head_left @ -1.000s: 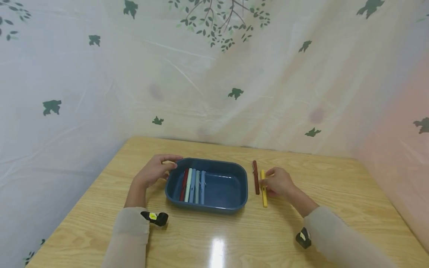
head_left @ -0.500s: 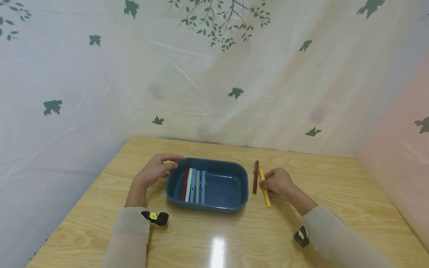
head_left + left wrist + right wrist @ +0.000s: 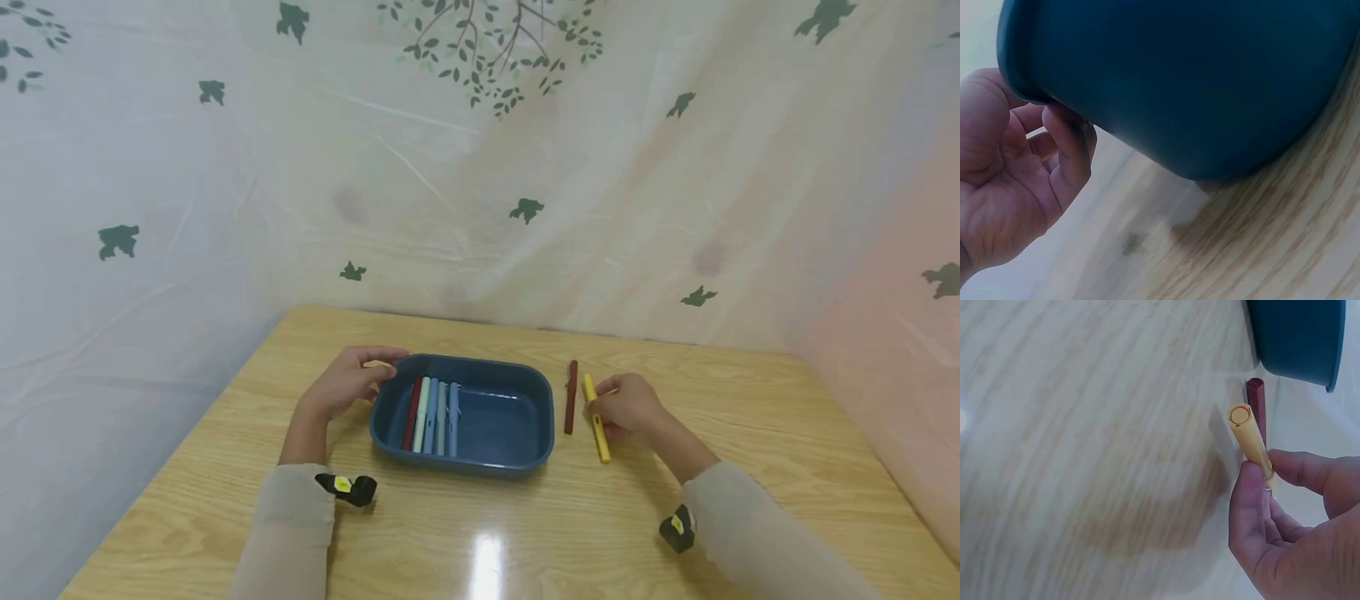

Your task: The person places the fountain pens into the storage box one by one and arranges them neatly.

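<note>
My left hand grips the left rim of a dark blue rectangular basin, thumb over the edge. In the left wrist view its fingers curl below the lip of the basin. My right hand pinches a yellow pen to the right of the basin. The right wrist view has thumb and fingers around the yellow pen, its round end towards the camera. Between it and the basin, a dark red pen lies on the table, apart from both.
Several pens stand side by side along the left part of the basin: a dark red pen, a pale green pen and bluish ones. The wooden table extends around, with a printed curtain behind it.
The yellow pen has turned, its near end swinging right, away from the red pen. The red pen on the table has rotated slightly, its near end shifting left. My left hand stays put.
</note>
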The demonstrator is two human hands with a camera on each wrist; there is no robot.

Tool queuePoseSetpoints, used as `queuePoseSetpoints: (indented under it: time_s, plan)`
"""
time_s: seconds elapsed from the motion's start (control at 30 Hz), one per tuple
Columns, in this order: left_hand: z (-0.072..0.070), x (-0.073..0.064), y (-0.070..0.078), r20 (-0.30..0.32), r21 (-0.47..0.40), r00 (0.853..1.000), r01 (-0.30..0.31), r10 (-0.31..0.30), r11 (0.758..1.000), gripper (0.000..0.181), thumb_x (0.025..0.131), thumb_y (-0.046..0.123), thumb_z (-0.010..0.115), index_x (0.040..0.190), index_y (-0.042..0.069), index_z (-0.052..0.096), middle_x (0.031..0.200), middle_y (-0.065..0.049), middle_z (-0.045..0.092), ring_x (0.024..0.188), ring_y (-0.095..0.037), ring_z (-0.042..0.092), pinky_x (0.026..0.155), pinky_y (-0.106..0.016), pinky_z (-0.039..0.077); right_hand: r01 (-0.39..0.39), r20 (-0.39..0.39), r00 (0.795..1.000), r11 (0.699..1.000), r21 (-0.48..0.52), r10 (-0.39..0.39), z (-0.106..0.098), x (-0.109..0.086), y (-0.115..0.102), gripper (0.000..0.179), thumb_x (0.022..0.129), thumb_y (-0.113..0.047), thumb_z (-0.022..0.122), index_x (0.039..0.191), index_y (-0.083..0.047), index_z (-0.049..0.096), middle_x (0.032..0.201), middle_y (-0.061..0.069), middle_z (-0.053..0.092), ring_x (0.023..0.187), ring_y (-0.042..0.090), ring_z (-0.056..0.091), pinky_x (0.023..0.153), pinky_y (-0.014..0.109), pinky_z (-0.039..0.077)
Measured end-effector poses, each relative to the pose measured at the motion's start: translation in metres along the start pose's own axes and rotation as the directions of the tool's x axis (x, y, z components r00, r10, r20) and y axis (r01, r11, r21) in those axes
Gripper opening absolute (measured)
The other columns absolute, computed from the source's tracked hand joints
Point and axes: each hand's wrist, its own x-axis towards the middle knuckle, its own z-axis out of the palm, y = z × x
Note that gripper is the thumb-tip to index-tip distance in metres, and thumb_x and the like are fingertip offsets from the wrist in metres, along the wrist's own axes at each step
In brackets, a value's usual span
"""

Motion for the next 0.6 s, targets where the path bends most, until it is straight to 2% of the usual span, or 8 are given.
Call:
queuePoseSetpoints:
  time_s: [0.3,0.43,0.6]
  plan:
    - [0.0,-0.001,-0.001,0.0,0.009,1.0,-0.011,0.011,1.0,0.038,0.103,0.009,0.055,0.14,0.005,0.062,0.132,-0.018,0.06,0.089,-0.024,0.058,0.07,-0.036,0.054,0.03,-0.005,1.0,1.0,0.009,-0.03,-0.007,0.0,-0.004,0.041,0.093,-0.007,0.071,0.128,0.007,0.055,0.107,0.018,0.063,0.083,0.023,0.066,0.073,0.041,0.06]
    - [0.0,0.0,0.001,0.002,-0.001,1.0,-0.003,0.003,1.0,0.037,0.103,0.008,0.054,0.14,0.005,0.062,0.132,-0.019,0.06,0.09,-0.025,0.058,0.07,-0.036,0.054,0.054,0.0,0.999,0.998,0.042,-0.054,-0.012,-0.003,-0.009,0.04,0.095,-0.008,0.069,0.129,0.009,0.054,0.108,0.02,0.063,0.089,0.025,0.066,0.076,0.043,0.06]
    - [0.0,-0.001,0.002,0.01,-0.005,1.0,-0.008,0.008,1.0,0.038,0.103,0.008,0.055,0.141,0.003,0.06,0.135,-0.021,0.059,0.092,-0.025,0.058,0.07,-0.036,0.054,0.088,0.002,0.996,0.993,0.073,-0.088,-0.018,-0.005,-0.017,0.041,0.097,-0.009,0.066,0.131,0.01,0.053,0.107,0.018,0.064,0.087,0.023,0.066,0.077,0.042,0.06]
